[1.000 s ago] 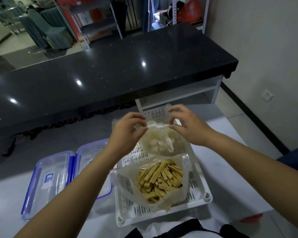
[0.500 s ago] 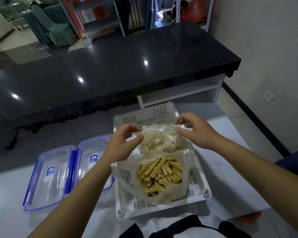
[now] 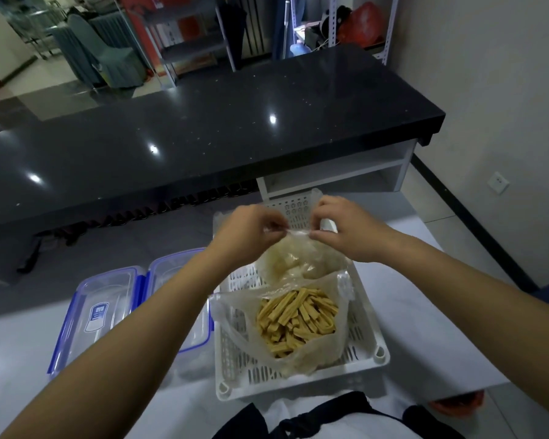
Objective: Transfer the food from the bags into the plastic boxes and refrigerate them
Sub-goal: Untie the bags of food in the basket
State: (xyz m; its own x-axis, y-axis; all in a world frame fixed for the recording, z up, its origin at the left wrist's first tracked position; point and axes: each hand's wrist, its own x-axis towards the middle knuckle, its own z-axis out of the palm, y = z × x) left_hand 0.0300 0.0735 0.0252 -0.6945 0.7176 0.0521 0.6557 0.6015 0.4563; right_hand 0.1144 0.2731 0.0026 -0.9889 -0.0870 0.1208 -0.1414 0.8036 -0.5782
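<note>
A white slotted basket (image 3: 370, 340) stands on the pale table and holds two clear bags. The near bag (image 3: 232, 318) lies open, full of yellow strips of food (image 3: 295, 318). The far bag of whitish food (image 3: 293, 261) hangs above the basket's back half. My left hand (image 3: 248, 236) and my right hand (image 3: 349, 231) each pinch its top edge, which is stretched tight between them. Two clear plastic boxes with blue rims, a left one (image 3: 99, 312) and a right one (image 3: 168, 270), sit closed left of the basket; my left forearm covers much of the right one.
A long black counter (image 3: 203, 128) runs across behind the table, with a white shelf unit (image 3: 336, 172) under its right end. The table's right edge (image 3: 450, 315) drops to a tiled floor. A wall with a socket (image 3: 497, 182) stands at the right.
Both hands lowered the whitish bag into the basket and spread apart, then lifted it again and came closer together, still pinching its top. The view shifted slightly.
</note>
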